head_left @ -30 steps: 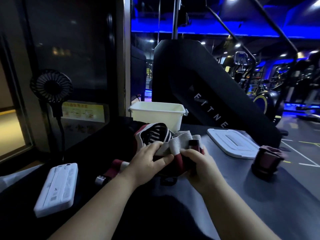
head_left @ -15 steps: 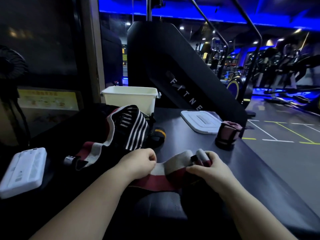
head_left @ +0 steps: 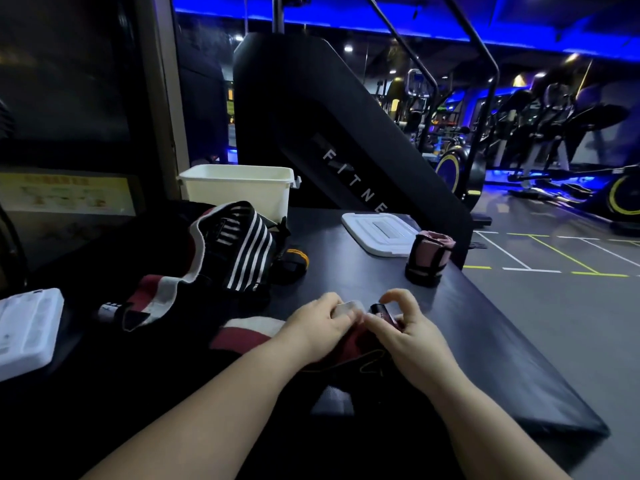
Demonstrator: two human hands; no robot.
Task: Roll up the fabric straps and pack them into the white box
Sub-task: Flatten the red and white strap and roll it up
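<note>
The person is working on a red-and-white fabric strap (head_left: 249, 336), which is lying on the dark, smooth table (head_left: 485, 341) well in front of the white box (head_left: 239, 192). Its long axis is running left to right, and its near end is pointing right, into the hands. The weave is looking soft and flat, and the end is finishing in a short black tab.

The left hand (head_left: 318, 327) is pinching the white edge of that end with curled fingers. The right hand (head_left: 412, 337) is pinching the black tab, with its forefinger arching above it. The two hands are sitting almost knuckle to knuckle.

One strap is already standing finished as a tight upright cylinder: the pink-and-black rolled strap (head_left: 429, 258), in front of the box and to its right. One flat, rectangular white lid (head_left: 377, 233) is lying just behind that roll, right of the box.

Directly in front of the box, a loose striped strap (head_left: 242, 247) is humping up in black and white bands, beside a black-and-yellow strap (head_left: 294, 263). Whether that heap is hiding more straps cannot be told. The box itself is a single open, hard-walled plastic tub.
</note>
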